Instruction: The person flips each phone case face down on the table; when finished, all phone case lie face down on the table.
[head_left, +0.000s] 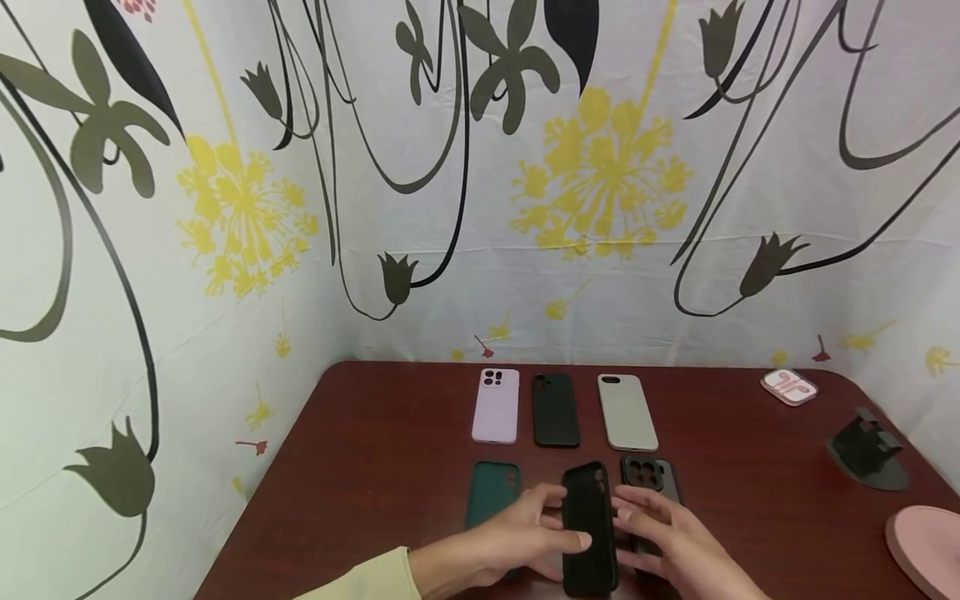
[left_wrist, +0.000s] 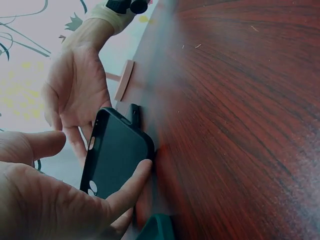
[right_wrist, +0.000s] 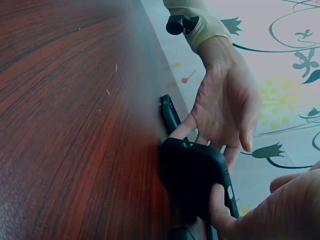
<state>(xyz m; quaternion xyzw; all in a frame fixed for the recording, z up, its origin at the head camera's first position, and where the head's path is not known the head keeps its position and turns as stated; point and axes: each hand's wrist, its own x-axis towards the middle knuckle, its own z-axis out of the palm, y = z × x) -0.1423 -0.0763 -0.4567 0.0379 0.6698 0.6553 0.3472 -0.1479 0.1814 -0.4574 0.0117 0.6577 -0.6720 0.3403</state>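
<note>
Between both hands stands a tilted black phone case (head_left: 588, 504), and its hollow inside faces the left wrist camera. My left hand (head_left: 517, 533) touches its left side with the fingers, while the thumb stays clear of it in the wrist views. On the opposite side, fingers of my right hand (head_left: 675, 533) touch the edge, with that thumb also apart. A teal phone case (head_left: 486, 493) lies partly behind the left hand. Partly covered by the right hand is a dark grey phone case (head_left: 670, 477). Both wrist views place the black case's lower edge close to the tabletop.
Along the back of the dark red table (head_left: 360, 467) lie a lilac case (head_left: 495, 418), another black case (head_left: 557, 414) and a pale grey case (head_left: 628, 418). At the right are a small white-and-pink square (head_left: 789, 387), a black stand (head_left: 868, 450) and a pink round object (head_left: 930, 546).
</note>
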